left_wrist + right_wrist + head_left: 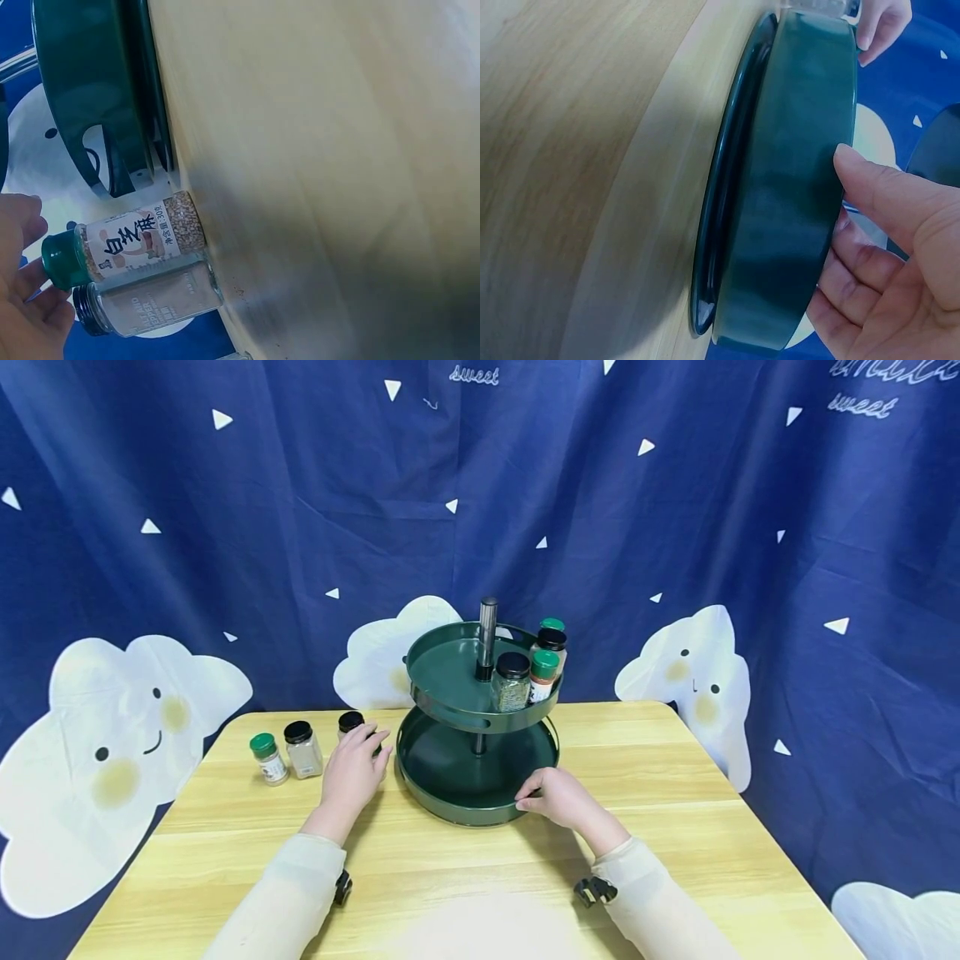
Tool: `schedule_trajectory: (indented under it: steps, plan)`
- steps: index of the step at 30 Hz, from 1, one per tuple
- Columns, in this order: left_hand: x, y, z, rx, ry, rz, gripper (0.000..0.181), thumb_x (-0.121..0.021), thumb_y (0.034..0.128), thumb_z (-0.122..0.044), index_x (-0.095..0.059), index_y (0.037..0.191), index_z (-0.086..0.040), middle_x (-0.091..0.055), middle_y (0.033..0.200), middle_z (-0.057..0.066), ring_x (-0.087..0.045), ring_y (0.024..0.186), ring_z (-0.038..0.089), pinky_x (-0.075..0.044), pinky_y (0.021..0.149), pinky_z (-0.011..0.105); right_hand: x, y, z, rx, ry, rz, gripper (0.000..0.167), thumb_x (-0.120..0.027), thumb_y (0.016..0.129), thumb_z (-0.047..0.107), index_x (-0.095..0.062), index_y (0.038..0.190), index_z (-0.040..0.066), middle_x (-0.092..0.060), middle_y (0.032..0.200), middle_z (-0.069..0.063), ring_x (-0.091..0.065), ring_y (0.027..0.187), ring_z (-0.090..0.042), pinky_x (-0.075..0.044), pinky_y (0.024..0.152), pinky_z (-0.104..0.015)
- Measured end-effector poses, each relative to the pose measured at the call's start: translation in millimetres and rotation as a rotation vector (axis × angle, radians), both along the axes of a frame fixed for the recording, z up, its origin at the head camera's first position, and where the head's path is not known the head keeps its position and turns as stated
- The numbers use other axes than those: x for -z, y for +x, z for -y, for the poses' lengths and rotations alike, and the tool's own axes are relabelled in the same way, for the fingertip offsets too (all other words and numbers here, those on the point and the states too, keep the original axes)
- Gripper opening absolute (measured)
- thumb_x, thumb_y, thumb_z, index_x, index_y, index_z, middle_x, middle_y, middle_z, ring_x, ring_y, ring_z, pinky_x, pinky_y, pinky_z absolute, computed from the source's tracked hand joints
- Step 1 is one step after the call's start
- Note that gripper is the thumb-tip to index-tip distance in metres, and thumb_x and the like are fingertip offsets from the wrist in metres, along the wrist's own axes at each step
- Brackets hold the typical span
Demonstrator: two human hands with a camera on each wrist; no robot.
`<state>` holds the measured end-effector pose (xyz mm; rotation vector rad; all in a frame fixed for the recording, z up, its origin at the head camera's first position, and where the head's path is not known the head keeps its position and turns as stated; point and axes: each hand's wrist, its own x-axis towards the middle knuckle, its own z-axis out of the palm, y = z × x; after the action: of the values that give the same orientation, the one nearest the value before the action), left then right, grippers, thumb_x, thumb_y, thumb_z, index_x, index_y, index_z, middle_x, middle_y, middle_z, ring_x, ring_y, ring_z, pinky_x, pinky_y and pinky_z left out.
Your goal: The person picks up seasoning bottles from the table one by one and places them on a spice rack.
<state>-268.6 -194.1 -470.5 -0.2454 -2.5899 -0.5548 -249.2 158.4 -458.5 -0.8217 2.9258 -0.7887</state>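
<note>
A two-tier dark green turntable rack point(480, 816) stands on the table. My right hand point(558, 795) holds the lower tray's front-right rim, with the thumb on the outer wall and fingers inside in the right wrist view. Near the rack's left side, my left hand point(358, 767) reaches around the green cap of a sesame seed jar point(135, 238), its thumb apart from the cap. That jar is mostly hidden by the hand in the head view. A black-capped glass jar point(154, 301) of pale powder stands right beside it.
Farther left stand a green-capped spice jar point(272, 762) and a black-capped jar point(303, 752). Several jars, including a black-capped one point(512, 683), stand on the upper tray's right side. A blue curtain point(315, 510) hangs behind the wooden table point(465, 877).
</note>
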Motion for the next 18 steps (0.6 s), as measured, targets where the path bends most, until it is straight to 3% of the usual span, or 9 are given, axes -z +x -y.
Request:
schedule_trajectory:
  steps: [18]
  plan:
    - [3.8, -3.7, 3.5, 0.015, 0.029, -0.002, 0.028, -0.063, 0.0973, -0.01, -0.07, 0.124, -0.003, -0.059, 0.137, 0.019, -0.052, 0.129, 0.039, -0.043, 0.109, 0.052, 2.2, -1.3, -0.2, -0.005, -0.004, -0.006, 0.005, -0.082, 0.083, 0.016, -0.08, 0.082, 0.011, -0.071, 0.084, 0.006, -0.067, 0.085, -0.018, -0.056, 0.077, -0.034]
